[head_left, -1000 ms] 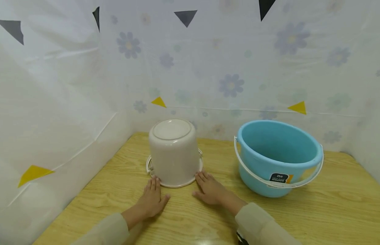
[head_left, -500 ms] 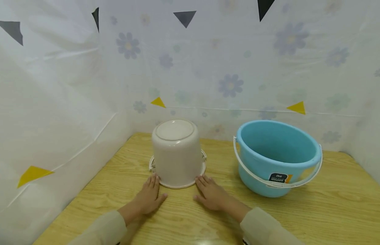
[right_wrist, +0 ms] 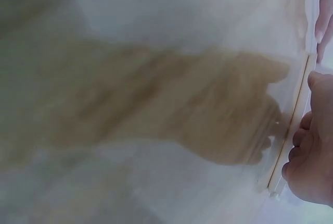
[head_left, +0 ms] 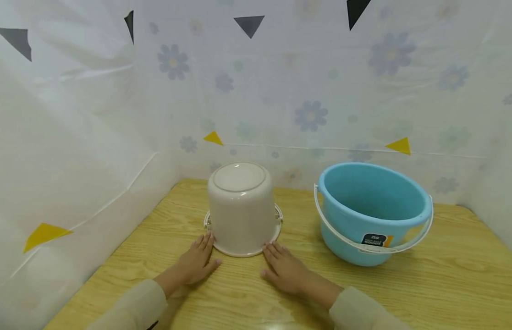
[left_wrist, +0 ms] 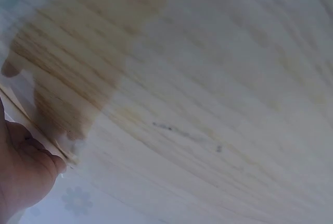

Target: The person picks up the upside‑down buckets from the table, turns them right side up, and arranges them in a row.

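Observation:
A cream bucket (head_left: pixel 241 211) stands upside down on the wooden table, its flat base facing up and its wire handle lying around the rim behind. My left hand (head_left: pixel 195 261) lies at the front left of the rim, straight fingertips touching it or very close. On the front right, my right hand (head_left: pixel 286 270) rests with extended fingertips against the rim. Both thumbs are spread toward each other. In the left wrist view part of the left hand (left_wrist: pixel 28 172) shows at the lower left edge; the right wrist view has the right hand (right_wrist: pixel 312 151) at its right side.
A light blue bucket (head_left: pixel 355 247) with a white handle stands upright to the right, its handle hanging at the front. Behind the wood-grain table (head_left: pixel 239 298) hangs a white flowered sheet (head_left: pixel 272 82), which also closes off the left side.
The cream bucket has slid slightly right and a little toward me. My left hand has drawn back a bit to the left, the right hand slightly back too. The blue bucket stays put.

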Demonstrator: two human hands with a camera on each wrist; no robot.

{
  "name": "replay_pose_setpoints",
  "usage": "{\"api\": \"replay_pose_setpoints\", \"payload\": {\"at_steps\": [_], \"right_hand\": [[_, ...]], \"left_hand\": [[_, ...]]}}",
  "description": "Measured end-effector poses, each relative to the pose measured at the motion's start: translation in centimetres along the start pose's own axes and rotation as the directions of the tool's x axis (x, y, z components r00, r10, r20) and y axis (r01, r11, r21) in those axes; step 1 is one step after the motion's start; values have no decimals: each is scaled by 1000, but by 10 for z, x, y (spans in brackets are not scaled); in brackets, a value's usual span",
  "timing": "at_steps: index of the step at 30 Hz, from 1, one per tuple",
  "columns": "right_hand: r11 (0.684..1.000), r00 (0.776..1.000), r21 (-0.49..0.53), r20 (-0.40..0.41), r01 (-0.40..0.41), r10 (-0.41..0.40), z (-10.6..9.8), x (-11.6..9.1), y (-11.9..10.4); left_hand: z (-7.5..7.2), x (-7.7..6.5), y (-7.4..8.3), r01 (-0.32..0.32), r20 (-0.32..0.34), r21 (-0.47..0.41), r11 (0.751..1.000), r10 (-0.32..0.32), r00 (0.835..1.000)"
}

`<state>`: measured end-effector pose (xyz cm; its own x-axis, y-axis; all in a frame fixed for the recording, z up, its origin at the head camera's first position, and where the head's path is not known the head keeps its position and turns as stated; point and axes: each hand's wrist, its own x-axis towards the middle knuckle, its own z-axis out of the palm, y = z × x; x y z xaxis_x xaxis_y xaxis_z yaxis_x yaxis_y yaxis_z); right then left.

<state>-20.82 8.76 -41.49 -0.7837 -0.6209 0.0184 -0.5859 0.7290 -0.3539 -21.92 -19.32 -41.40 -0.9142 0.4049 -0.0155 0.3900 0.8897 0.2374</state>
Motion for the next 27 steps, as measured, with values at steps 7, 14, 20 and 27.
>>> {"api": "replay_pose_setpoints", "payload": {"at_steps": [7, 14, 20, 27], "right_hand": [[998, 998, 0, -33, -56, 56, -1, 8, 16], [993, 993, 12, -6, -118, 119, -2, 12, 25], [994, 995, 20, -12, -103, 103, -3, 9, 23], [997, 997, 7, -26, -76, 76, -5, 5, 20]], "left_hand": [[0, -1, -2, 3, 8, -3, 1000, -3, 1000], [1, -2, -4, 1, 28, -5, 1000, -1, 1000], [0, -2, -5, -6, 27, -2, 1000, 6, 1000], [-1, -5, -6, -41, 17, 40, 998, 40, 999]]}}
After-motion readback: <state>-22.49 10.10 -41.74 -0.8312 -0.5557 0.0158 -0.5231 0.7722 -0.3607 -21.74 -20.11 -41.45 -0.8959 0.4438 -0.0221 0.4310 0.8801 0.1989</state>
